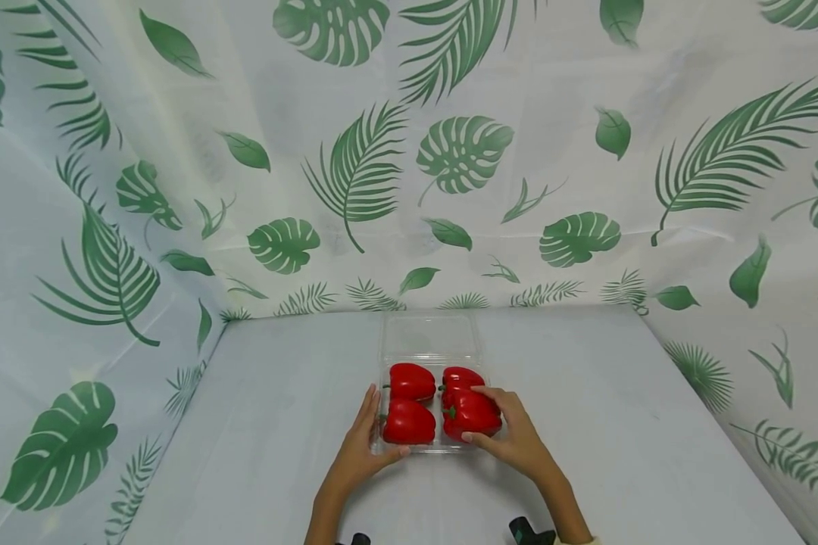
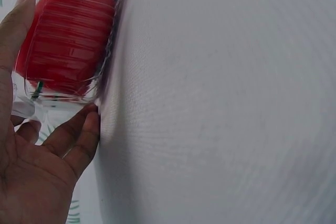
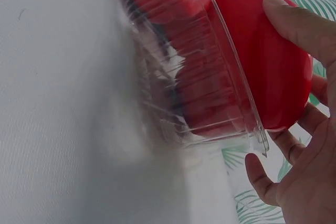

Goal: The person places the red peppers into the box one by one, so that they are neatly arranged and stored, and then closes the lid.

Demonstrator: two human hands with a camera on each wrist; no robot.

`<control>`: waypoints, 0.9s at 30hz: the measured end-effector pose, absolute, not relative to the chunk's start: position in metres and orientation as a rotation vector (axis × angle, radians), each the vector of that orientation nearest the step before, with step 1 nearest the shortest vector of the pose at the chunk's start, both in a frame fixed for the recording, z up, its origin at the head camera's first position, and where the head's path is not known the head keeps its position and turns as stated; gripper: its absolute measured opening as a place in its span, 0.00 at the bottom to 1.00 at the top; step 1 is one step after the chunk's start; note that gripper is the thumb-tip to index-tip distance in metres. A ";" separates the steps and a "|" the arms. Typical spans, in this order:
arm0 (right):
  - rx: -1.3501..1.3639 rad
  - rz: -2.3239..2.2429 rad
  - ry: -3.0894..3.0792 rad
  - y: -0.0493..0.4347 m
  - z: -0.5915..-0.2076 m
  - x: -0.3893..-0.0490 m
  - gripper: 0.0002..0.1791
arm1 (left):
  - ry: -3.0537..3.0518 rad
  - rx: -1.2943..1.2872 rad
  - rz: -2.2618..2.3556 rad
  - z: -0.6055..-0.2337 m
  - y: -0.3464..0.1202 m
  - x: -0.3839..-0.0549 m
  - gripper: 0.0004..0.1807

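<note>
A clear plastic clamshell container [image 1: 417, 452] stands on the table with its lid [image 1: 428, 333] folded back, away from me. Inside, two red bell peppers, a rear one [image 1: 412, 381] and a front one [image 1: 409, 422], lie on the left. Another red pepper [image 1: 460, 375] is at the back right. My left hand [image 1: 359, 453] holds the near left corner, thumb at the front rim and fingers along the left side. With thumb and fingers, my right hand [image 1: 516, 433] grips a red bell pepper [image 3: 268, 56] above the rim at the front right, its green stem facing left.
The table [image 1: 286, 409] has a pale cover. A white cloth with green leaf prints [image 1: 382, 174] rises behind it and along both sides. Black gear [image 1: 532, 532] shows under my right wrist at the bottom edge.
</note>
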State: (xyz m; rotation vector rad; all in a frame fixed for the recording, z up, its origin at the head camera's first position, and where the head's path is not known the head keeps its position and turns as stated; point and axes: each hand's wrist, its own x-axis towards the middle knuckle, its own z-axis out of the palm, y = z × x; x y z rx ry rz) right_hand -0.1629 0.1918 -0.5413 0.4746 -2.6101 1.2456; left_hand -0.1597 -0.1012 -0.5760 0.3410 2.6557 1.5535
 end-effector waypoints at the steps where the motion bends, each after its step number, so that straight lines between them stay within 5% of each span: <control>1: 0.485 1.240 -2.612 0.191 -0.541 -0.162 0.38 | 2.657 0.337 1.550 -0.576 -0.101 -0.160 0.60; 21: 0.497 1.117 -2.759 0.183 -0.541 -0.161 0.41 | 2.676 0.345 1.529 -0.576 -0.101 -0.160 0.60; 27: 0.520 1.086 -2.683 0.182 -0.546 -0.161 0.35 | 2.688 0.342 1.518 -0.578 -0.102 -0.161 0.61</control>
